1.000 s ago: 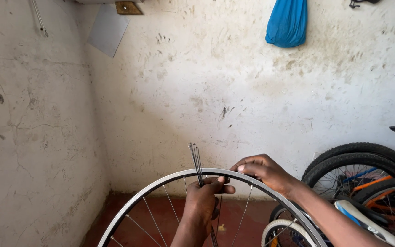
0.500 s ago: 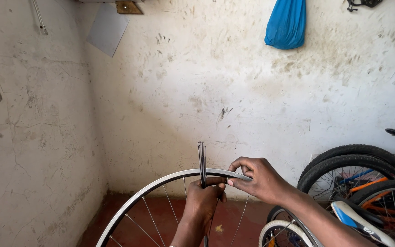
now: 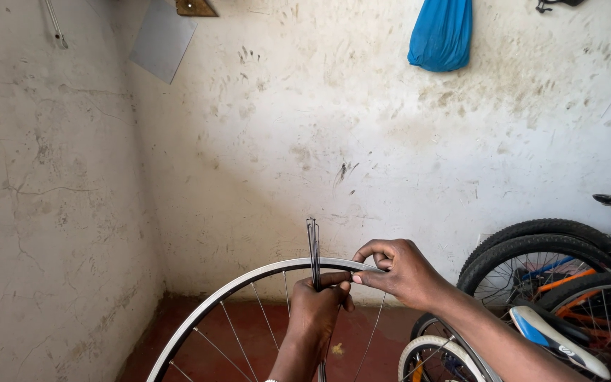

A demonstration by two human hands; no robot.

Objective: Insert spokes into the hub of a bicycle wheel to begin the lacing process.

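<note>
Two hands [image 3: 362, 290] on thin silvery rim [image 3: 249, 281]

The wheel rim [image 3: 249, 279] was bright, smooth metal; the bundled spokes [image 3: 312, 244] thin dull steel. The wall [image 3: 305, 127] looked rough, stained plaster, the hanging blue bag [image 3: 441, 34] soft cloth.

Left hand [image 3: 319, 308] grips loose spokes [image 3: 312, 247]; right hand [image 3: 401, 272] pinches wheel rim [image 3: 249, 279].
</note>
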